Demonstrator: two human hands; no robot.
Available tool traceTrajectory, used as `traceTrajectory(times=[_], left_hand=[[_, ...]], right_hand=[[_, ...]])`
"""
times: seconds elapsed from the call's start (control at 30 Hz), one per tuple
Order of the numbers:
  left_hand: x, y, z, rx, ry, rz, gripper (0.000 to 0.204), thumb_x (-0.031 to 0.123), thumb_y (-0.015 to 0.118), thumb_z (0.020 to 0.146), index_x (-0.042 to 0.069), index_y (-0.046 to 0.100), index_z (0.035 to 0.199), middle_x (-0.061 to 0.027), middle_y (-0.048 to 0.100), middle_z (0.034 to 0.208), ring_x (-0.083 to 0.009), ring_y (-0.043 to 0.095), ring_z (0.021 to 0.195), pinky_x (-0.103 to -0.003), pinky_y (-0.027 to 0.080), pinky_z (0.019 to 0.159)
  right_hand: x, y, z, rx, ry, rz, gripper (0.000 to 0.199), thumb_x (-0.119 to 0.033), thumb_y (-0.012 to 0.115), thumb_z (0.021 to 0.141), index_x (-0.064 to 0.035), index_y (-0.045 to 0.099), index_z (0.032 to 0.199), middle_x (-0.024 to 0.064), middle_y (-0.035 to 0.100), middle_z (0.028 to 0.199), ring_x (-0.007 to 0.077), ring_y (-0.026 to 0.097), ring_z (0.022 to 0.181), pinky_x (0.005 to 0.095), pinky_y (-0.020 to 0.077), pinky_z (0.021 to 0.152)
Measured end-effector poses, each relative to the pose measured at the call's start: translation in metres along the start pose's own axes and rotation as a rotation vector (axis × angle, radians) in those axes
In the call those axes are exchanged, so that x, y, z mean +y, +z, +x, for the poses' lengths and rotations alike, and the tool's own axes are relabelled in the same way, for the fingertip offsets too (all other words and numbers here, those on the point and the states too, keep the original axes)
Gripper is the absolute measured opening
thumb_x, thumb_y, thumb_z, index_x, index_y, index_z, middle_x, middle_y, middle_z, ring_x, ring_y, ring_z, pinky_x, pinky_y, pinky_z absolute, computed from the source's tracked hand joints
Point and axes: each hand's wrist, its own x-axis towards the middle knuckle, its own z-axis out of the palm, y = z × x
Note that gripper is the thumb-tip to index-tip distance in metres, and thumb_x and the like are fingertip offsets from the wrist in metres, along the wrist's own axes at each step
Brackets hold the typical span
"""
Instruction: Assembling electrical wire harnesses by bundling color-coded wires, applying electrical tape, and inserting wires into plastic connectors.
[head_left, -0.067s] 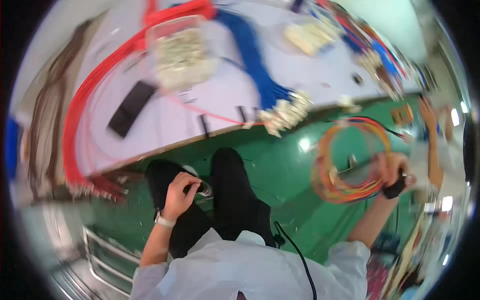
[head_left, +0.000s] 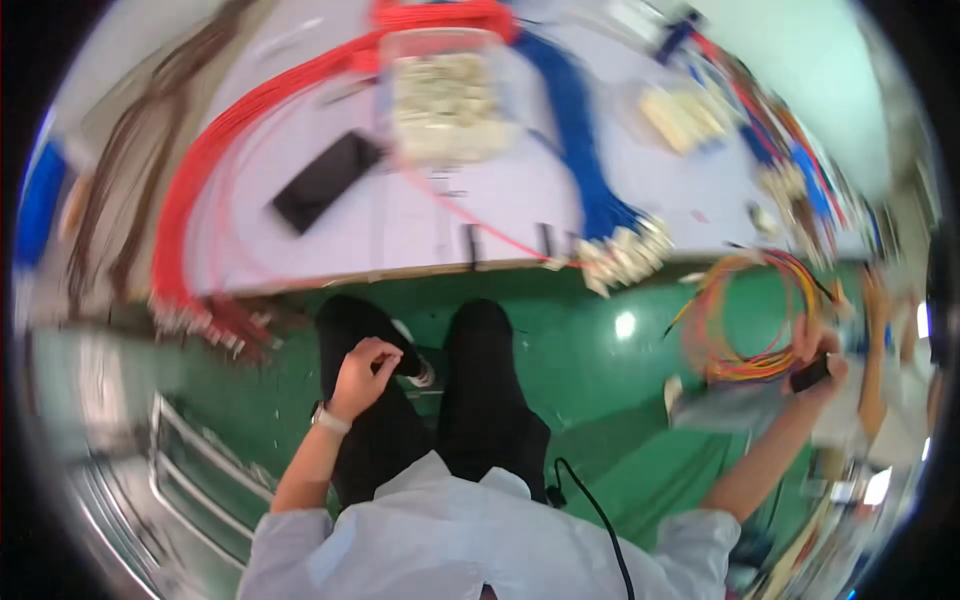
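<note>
A coil of thin yellow, orange and red wires [head_left: 745,372] hangs at the right, above the green floor. My right hand [head_left: 826,355] is closed on its near right side, arm stretched out. Against that hand lies a small black object [head_left: 810,373]; blur hides what it is. Over my left thigh is my left hand [head_left: 366,376], fingers curled and thumb tip close to the index finger. Whether anything sits in that pinch I cannot make out. A pale band circles the left wrist.
On the white table [head_left: 400,225] lie red wires [head_left: 185,210], a tub of pale connectors [head_left: 447,95], a dark phone [head_left: 326,182] and blue wires with white ends [head_left: 580,130]. A metal rack [head_left: 200,455] stands at the left. Another person's arm [head_left: 875,345] shows at the far right.
The view has turned, so the table and its things sit further right in the picture. My right hand and the wire coil also appear further right. My left hand keeps its curled pose.
</note>
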Motion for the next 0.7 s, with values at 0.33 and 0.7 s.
traceTrajectory(times=[0.33,0.7], left_hand=[[-0.205,-0.043,-0.12,0.543,-0.531,-0.205,0.01,0.003,0.063,0.084,-0.001,0.067,0.092,-0.0083,0.068,0.084,-0.0147,0.066,0.08,-0.029,0.052,0.075],[-0.318,-0.1,-0.122,0.593,-0.739,-0.039,0.019,0.018,0.062,0.083,0.002,0.071,0.089,-0.0176,0.071,0.089,-0.0281,0.069,0.086,-0.036,0.052,0.079]], right_hand=[[0.169,-0.095,0.189,-0.087,0.273,-1.871,0.033,-0.032,0.065,0.074,0.0005,0.069,0.079,0.0225,0.067,0.088,0.0387,0.065,0.085,0.0466,0.0509,0.077],[0.182,-0.095,0.187,0.001,-0.219,-1.754,0.022,-0.023,0.065,0.083,-0.0026,0.063,0.09,0.0153,0.062,0.096,0.0323,0.061,0.086,0.0404,0.0481,0.078]])
